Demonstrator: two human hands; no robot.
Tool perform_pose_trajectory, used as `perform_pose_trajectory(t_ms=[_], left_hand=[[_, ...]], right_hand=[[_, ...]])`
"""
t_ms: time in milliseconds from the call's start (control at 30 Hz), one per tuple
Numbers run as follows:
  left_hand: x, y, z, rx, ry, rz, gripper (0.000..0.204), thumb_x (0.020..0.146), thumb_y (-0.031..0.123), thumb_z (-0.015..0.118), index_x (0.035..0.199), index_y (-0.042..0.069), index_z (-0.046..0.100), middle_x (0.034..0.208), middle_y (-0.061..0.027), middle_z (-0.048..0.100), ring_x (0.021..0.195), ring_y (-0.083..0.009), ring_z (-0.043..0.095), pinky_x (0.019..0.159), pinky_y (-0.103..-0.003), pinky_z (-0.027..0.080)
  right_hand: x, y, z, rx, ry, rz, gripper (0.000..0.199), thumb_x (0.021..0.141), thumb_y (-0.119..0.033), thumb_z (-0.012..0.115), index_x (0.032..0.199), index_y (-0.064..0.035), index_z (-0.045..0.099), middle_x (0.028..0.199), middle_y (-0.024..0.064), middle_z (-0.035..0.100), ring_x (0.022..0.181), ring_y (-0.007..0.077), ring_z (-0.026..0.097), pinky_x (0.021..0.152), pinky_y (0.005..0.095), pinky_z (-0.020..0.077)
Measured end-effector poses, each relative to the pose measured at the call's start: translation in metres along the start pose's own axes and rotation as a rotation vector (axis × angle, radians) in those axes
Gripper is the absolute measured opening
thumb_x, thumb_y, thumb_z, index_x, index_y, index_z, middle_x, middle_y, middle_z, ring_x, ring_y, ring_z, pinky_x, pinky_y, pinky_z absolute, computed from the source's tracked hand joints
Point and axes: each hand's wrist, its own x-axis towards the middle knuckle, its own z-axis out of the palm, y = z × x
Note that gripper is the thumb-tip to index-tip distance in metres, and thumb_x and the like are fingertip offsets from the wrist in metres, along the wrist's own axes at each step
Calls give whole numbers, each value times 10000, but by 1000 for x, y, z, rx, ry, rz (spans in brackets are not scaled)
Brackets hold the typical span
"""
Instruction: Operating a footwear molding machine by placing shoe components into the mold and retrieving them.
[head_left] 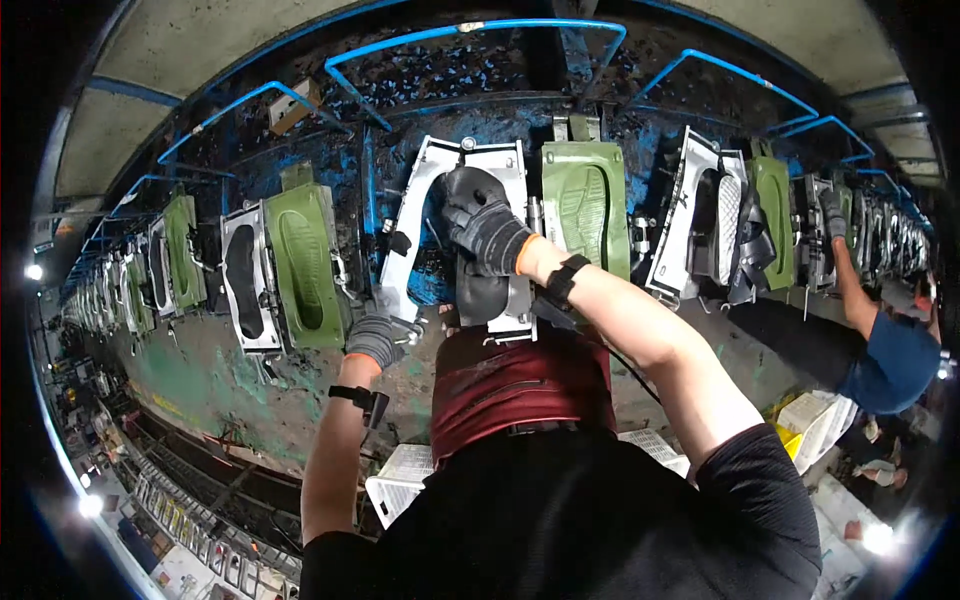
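Note:
In front of me stands an opened metal shoe mould: a silver frame [401,275] with a sole-shaped opening is swung to the left of its body. A black shoe-shaped piece [483,298] lies lengthwise on the body. My right hand [490,235], in a grey striped glove with an orange cuff, reaches across and grips this piece near its middle; the fingertips are partly hidden. Down at the frame's lower corner, my left hand [374,342], gloved alike, is closed around the frame's end. To the right is a green mould half [585,205] with a ribbed sole-shaped hollow.
More moulds line both sides, including a green one [305,262] at left and a silver one [690,215] at right. Blue pipe rails [470,27] run behind. A co-worker's arm [850,285] reaches in at right. White crates [402,480] stand beside me.

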Motion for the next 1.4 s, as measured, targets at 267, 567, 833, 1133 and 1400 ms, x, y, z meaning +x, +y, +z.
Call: perform_pose_trajectory(t_ms=[267, 567, 833, 1133, 1400], left_hand=[[-68, 66, 27, -244, 306, 371, 1188, 901, 686, 643, 1589, -145, 146, 1453, -431, 493, 1214, -491, 641, 1011, -519, 541], [-9, 99, -106, -410, 1266, 555, 388, 977, 253, 662, 1305, 45, 662, 1216, -213, 683, 1140, -407, 623, 1017, -507, 494], [24, 141, -146, -312, 1268, 562, 445, 988, 348, 628, 1282, 17, 670, 1292, -230, 659, 1212, -423, 602, 1092, -515, 458], [51, 149, -121, -37, 1224, 531, 646, 949, 364, 626, 1515, 70, 524, 1510, -195, 539, 1419, -381, 464, 1253, -510, 299], [25, 204, -110, 253, 933, 221, 1016, 948, 675, 509, 1626, -51, 294, 1688, -344, 178, 1530, -613, 111, 1212, -761, 30]], right_hand=[[-18, -91, 8, 124, 90, 511, 676, 788, -271, 738, 1429, -90, 618, 1564, 193, 501, 1466, 404, 441, 1232, 576, 279], [-84, -181, 13, 143, -48, 550, 730, 867, -332, 688, 1514, -38, 518, 1626, 215, 426, 1499, 390, 395, 1158, 533, 363], [-56, -110, -3, 272, 136, 684, 319, 933, -353, 683, 1102, -83, 703, 954, 128, 708, 863, 344, 673, 743, 448, 531], [-84, -195, 6, 258, -208, 711, 837, 906, -338, 611, 1569, 110, 370, 1676, 315, 279, 1572, 461, 239, 1258, 656, 148], [-105, -203, 7, 351, -251, 732, 888, 859, -429, 653, 1542, 87, 415, 1628, 362, 309, 1561, 506, 225, 1253, 676, 141]])
